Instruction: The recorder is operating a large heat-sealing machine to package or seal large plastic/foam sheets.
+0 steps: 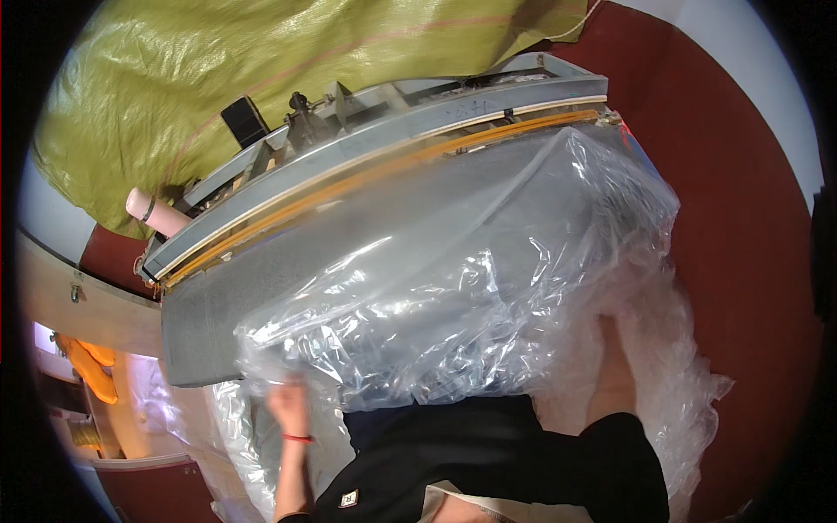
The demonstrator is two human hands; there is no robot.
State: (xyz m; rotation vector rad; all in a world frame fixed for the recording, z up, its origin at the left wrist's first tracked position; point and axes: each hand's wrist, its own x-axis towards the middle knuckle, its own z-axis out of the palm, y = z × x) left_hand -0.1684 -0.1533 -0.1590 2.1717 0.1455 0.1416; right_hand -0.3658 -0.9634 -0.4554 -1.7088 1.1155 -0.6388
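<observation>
Both hands hold the big clear crinkled plastic bag (453, 296) on the grey sealing machine (349, 174): left fingers (286, 403) pinch its edge; right fingers (610, 366), I cannot tell. Next, I think, needs smoothing.

grey machine bed (209, 340) under a crumpled clear plastic bag (453, 296)

A big clear plastic bag (453, 296), crinkled and glossy, lies across the grey surface (209, 336) in the middle, bulging over dark contents. More clear, whitish plastic wrapping (689, 383) piles up at the lower right. A large yellow-green woven sack (218, 78) fills the upper left. A small square white label (348, 499) sits on the dark garment at the bottom edge.
</observation>
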